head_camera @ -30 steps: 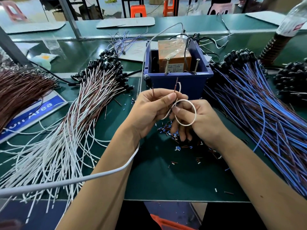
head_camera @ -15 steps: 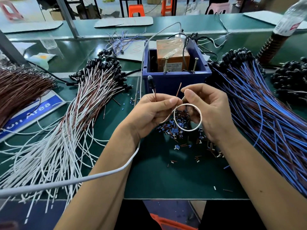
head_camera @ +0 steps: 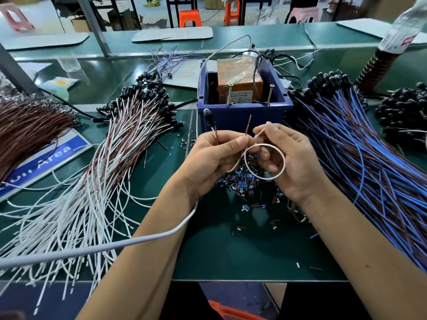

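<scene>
White wire (head_camera: 283, 161) curls into a round loop just in front of the blue box (head_camera: 242, 114), held above the surface (head_camera: 219, 250). I see my right hand (head_camera: 298, 162) pinching its free end, which points left. My left hand (head_camera: 215, 155) is closed around brown wire (head_camera: 249, 124) ends that stand upright toward the box.

Box (head_camera: 242, 117) behind hands; wire bundles left (head_camera: 97, 181) and right (head_camera: 369, 162); offcuts (head_camera: 245, 183) beneath
</scene>
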Tool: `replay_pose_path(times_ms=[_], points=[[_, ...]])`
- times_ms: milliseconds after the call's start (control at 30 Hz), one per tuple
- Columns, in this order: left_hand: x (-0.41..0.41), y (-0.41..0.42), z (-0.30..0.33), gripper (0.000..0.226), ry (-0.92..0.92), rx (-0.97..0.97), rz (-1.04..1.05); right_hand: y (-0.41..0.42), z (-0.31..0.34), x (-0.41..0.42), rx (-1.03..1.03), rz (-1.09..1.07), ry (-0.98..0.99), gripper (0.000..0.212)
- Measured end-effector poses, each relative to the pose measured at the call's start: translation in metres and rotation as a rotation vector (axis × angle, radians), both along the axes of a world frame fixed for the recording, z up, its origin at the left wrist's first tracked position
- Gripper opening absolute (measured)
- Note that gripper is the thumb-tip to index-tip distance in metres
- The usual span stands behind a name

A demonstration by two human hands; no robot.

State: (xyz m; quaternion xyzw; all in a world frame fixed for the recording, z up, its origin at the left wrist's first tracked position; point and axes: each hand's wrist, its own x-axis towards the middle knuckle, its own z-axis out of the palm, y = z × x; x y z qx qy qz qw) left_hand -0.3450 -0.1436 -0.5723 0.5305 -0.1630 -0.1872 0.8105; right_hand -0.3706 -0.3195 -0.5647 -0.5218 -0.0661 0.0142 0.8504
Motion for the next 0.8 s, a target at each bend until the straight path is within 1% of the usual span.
replay_pose_path(times_ms=[67,133,233,333,400,467,533,600,667,800], points=[[0.000,0.000,0.000,0.020,0.018,-0.039,0.015,0.003,-0.003,0.000,-0.054,0.027,-0.059,0.018],[0.000,-0.001,0.000,0.019,0.023,-0.044,0.032,0.005,-0.006,0.001,-0.121,-0.015,-0.090,0.015],[0.000,-0.005,0.001,0.016,-0.023,-0.079,0.133,0.004,-0.005,0.006,-0.147,-0.187,-0.091,0.016],[0.000,-0.008,0.004,0.012,-0.155,-0.108,0.331,0.000,-0.002,0.013,-0.230,-0.422,-0.202,0.012],[0.000,-0.009,0.006,0.008,-0.267,-0.061,0.526,-0.001,0.001,0.022,-0.329,-0.575,-0.272,0.007],[0.001,-0.011,0.006,0.011,-0.376,0.014,0.721,-0.001,0.003,0.030,-0.402,-0.697,-0.308,0.008],[0.005,-0.012,0.005,0.014,-0.432,0.060,0.875,0.000,0.004,0.037,-0.479,-0.812,-0.349,0.008],[0.008,-0.012,0.005,0.012,-0.440,0.109,0.967,0.005,0.003,0.039,-0.564,-0.913,-0.392,0.007],[0.011,-0.012,0.005,0.008,-0.438,0.175,1.021,0.009,0.001,0.039,-0.600,-0.974,-0.412,0.008],[0.014,-0.012,0.003,0.006,-0.456,0.250,1.068,0.011,-0.001,0.038,-0.619,-0.976,-0.412,0.009]])
